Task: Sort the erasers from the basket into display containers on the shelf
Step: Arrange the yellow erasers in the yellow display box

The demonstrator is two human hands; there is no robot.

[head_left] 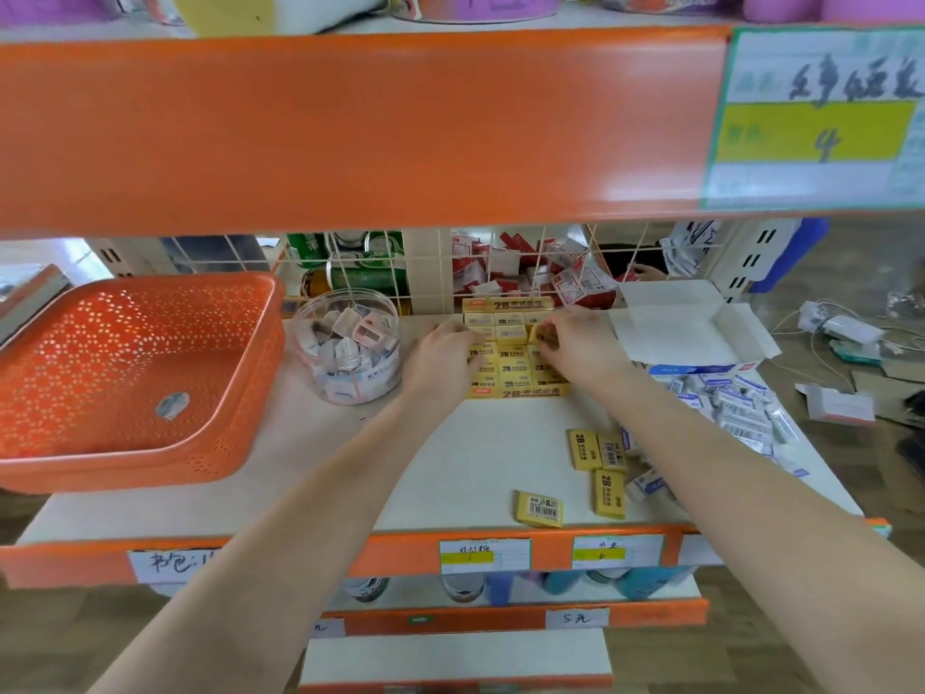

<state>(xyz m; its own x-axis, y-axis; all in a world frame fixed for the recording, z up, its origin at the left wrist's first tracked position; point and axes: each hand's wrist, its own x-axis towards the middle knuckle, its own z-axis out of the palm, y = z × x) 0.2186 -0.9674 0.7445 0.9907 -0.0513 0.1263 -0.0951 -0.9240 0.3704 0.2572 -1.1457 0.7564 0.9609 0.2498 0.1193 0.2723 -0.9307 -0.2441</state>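
**A:** What takes up most of the white shelf board [475,468]?

**B:** The orange perforated plastic basket [150,468] on the left. It looks nearly emptied. One small roundish item lies in it, too blurred to name.

**A:** And the containers?

**B:** An open white cardboard box [675,333] sits at the right rear, and a clear round plastic tub [350,353] of white-wrapped erasers stands just beside the basket. Between them is a flat yellow cardboard display tray [515,392], with yellow erasers packed in rows.

**A:** The hands?

**B:** The left grip [440,358] rests on the tray's left rows, likely steadying them. I cannot tell whether it pinches anything. The right grip [575,338] pinches a yellow 2B eraser [543,335] over the tray's right side, probably to slot it into a gap.

**A:** What remains?

**B:** Four loose yellow erasers [585,450] lie near the front edge. A heap of white-and-blue wrapped erasers [731,413] lies at the right, below the white box.
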